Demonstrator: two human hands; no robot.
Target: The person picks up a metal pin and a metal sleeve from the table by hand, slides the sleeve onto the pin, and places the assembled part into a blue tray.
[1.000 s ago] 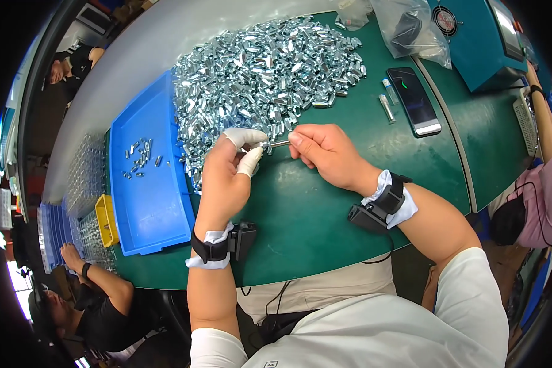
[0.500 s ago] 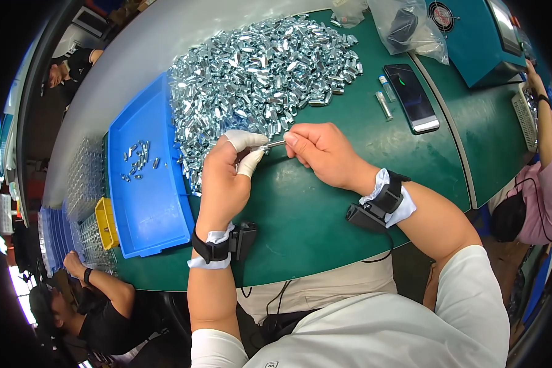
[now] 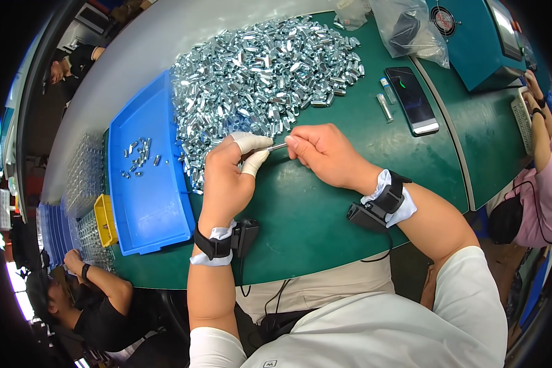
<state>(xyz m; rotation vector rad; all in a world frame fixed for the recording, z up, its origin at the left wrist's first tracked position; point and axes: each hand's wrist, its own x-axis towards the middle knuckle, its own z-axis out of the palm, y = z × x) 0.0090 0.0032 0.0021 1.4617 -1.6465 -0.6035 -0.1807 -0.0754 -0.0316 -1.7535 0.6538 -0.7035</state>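
L hand has shifted slightly closer to R hand vs. 0.5 s ago. White-covered L fingers pinch one end of thin metal rod; can't tell if a small pc. is gripped there too. R fingers clenched on other end. Rod's over green bench, near side of metal pcs. pile, right of blue tray.

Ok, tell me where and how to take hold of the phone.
I'd grip the phone by both long edges around its middle, coming from above and from its right: it lies flat, screen up, slim and oblong, with two small tubes lying to its left.
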